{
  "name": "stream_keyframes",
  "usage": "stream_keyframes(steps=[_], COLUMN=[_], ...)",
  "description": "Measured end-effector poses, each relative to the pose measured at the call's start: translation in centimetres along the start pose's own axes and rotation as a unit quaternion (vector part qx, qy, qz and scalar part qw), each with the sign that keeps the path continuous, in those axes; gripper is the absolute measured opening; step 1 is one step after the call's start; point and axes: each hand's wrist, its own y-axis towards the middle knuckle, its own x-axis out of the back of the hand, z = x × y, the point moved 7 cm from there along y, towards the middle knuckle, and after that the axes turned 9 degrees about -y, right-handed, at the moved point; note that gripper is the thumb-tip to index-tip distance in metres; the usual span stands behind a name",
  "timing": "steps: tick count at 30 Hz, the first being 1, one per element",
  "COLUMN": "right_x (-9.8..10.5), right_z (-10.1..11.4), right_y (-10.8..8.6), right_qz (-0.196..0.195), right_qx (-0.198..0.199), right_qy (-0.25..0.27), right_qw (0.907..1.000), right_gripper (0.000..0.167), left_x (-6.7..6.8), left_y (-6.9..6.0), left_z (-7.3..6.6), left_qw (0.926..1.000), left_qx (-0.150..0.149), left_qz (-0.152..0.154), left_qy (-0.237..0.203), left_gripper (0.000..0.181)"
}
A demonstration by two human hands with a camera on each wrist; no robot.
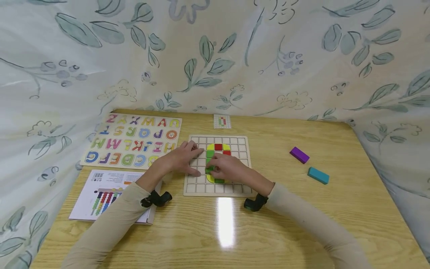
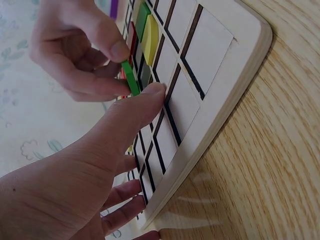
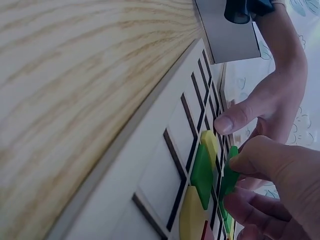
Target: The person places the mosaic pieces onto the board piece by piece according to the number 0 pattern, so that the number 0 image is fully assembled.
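A wooden grid board (image 1: 199, 189) lies on the table, with red, green and yellow tiles set in some of its squares. My right hand (image 1: 229, 168) pinches a green tile (image 2: 131, 79) between thumb and fingers, tilted just over the grid. My left hand (image 1: 183, 158) rests on the board's left side, its thumb on the grid near that tile and its fingers spread. In the right wrist view a yellow tile (image 3: 192, 215) and a flat green tile (image 3: 202, 175) sit in the row nearest me. My right hand hides part of the pattern.
Behind the board lies a small pattern card (image 1: 222, 121). An alphabet puzzle (image 1: 134, 142) stands at the left, above a white box (image 1: 84, 198). Purple (image 1: 299, 155) and teal (image 1: 318, 175) blocks lie at the right. A patterned cloth (image 1: 215, 56) hangs behind the table.
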Motion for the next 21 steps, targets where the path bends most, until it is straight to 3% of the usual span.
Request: stream_keyframes(steps=[10,21], right_x=[0.0,0.3], right_z=[0.2,1.1], right_y=[-0.2,-0.3], right_qz=[0.017,0.002], right_qx=[-0.006,-0.002], right_qy=[-0.009,-0.083], right_qw=[0.9998,0.9966], right_gripper=[0.021,0.021], left_x=[0.0,0.0], left_y=[0.0,-0.1], left_z=[0.1,0.1], left_qw=[1.0,0.9999], left_qx=[-0.003,-0.009], left_qz=[-0.005,-0.002], left_qy=[-0.002,-0.005], left_gripper=[0.086,0.087])
